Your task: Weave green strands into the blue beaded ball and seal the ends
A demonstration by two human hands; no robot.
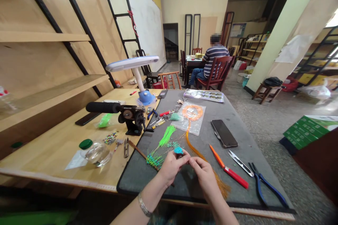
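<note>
My left hand [172, 166] pinches a small turquoise bead cluster [178, 150] above the grey mat [137, 174]. My right hand [204, 173] meets it from the right, fingertips closed on a thin strand at the cluster; what exactly it grips is too small to tell. An orange cord [194, 147] runs from a plastic bag [190, 116] down under my right hand and frays into orange threads [223, 187]. Green wire stems [166, 137] and beaded green stems [154, 160] lie just left of my left hand.
A red-handled tool [229, 171], thread snips [240, 162] and blue pliers [266, 184] lie right of my hands, a phone [224, 133] beyond. A black hand-crank device [132, 117], a desk lamp [137, 74] and a glass jar [99, 154] stand left. A person sits at a far table [212, 63].
</note>
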